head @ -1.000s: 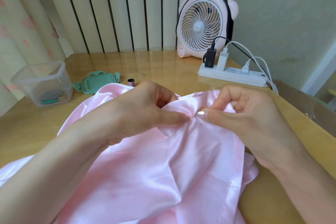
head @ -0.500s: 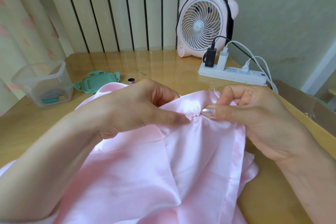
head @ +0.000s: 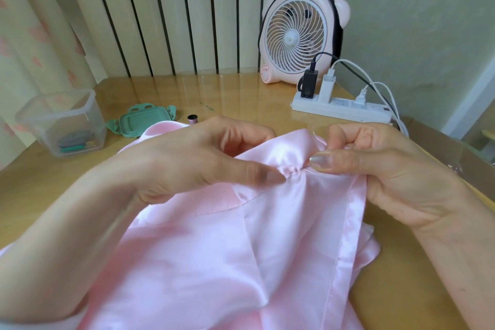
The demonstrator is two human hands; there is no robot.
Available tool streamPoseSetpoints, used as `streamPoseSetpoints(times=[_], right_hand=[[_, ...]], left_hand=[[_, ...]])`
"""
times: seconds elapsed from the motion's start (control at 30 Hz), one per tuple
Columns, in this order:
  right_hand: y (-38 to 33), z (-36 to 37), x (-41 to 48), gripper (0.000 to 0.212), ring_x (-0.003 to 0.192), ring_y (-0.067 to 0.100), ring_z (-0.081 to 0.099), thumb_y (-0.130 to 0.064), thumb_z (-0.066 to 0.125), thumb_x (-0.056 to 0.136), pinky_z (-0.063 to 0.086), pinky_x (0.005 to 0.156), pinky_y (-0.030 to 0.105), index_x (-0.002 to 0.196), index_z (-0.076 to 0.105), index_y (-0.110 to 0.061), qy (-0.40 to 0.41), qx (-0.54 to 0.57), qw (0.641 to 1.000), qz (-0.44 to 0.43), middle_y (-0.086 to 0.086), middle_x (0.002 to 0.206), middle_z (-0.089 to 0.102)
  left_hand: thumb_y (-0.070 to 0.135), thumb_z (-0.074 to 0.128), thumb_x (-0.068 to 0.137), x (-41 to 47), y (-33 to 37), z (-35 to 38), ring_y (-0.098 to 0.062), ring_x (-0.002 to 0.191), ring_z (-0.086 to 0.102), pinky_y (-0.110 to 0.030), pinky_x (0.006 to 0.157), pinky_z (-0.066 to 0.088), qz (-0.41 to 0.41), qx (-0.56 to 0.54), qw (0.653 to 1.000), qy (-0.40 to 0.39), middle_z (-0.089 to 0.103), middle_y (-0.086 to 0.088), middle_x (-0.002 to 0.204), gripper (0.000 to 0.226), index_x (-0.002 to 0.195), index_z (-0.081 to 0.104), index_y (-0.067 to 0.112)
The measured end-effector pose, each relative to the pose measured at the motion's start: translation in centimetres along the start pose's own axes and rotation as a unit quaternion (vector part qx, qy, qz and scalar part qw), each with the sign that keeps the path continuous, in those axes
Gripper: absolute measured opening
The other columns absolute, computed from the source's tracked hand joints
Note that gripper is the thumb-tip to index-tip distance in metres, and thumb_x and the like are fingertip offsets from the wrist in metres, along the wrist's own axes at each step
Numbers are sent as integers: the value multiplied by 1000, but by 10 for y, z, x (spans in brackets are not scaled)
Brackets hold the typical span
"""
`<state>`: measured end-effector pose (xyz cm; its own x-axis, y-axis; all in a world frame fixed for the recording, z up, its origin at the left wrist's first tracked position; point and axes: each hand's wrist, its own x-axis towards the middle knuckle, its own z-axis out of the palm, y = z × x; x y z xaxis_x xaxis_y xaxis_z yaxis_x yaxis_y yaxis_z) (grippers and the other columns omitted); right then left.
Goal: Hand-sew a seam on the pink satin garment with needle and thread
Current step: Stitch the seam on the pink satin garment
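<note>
Two hands work the seam, and the gap between them has widened over the last second. My left hand (head: pixel 203 158) and right hand (head: pixel 388 166) had their thumb tips touching. They now stand slightly apart, and a short puckered run of seam (head: pixel 293 171) shows between them. Judgement: the stitches have been drawn up and the cloth is being tensioned to settle them, so the seam is in progress, not finished.

State of the fingers:
- The left fingers (head: pixel 267 175) are curled and pinch the pink satin garment (head: pixel 214 262) just left of the puckers, thumb on top.
- The right fingers (head: pixel 321 161) are curled and pinch the same fold just right of the puckers, thumb on top. The remaining fingers close round the hemmed edge below.
- The needle is not visible, and I cannot tell whether the right fingers also hold it.
- A thin pale strand (head: pixel 314 133), possibly thread, stands up just beyond the right fingers.

Position: the garment runs from both sets of fingers back toward me, draped over the glossy wooden surface (head: pixel 241 94) that lies beneath and beyond the fingers.
</note>
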<state>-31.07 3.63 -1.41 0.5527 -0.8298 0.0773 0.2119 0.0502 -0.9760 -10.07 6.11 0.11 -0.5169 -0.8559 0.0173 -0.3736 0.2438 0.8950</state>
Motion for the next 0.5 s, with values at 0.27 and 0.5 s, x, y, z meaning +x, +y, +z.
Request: streamPoseSetpoints(times=[0.27, 0.5], right_hand=[[-2, 1, 0, 35, 39, 10, 57, 22, 66, 45, 42, 41, 11, 44, 55, -11, -22, -9, 1000, 4, 6, 47, 60], [1, -3, 2, 31, 45, 9, 58, 13, 58, 62, 44, 43, 14, 45, 56, -12, -38, 9, 999, 6, 5, 52, 61]], left_hand=[[21, 69, 75, 0, -1, -1, -7, 71, 57, -14, 64, 47, 20, 5, 1000, -4, 62, 7, 75, 6, 79, 64, 21], [24, 69, 76, 0, -2, -3, -18, 76, 53, -28, 66, 44, 14, 24, 1000, -1, 59, -5, 79, 12, 86, 66, 17]])
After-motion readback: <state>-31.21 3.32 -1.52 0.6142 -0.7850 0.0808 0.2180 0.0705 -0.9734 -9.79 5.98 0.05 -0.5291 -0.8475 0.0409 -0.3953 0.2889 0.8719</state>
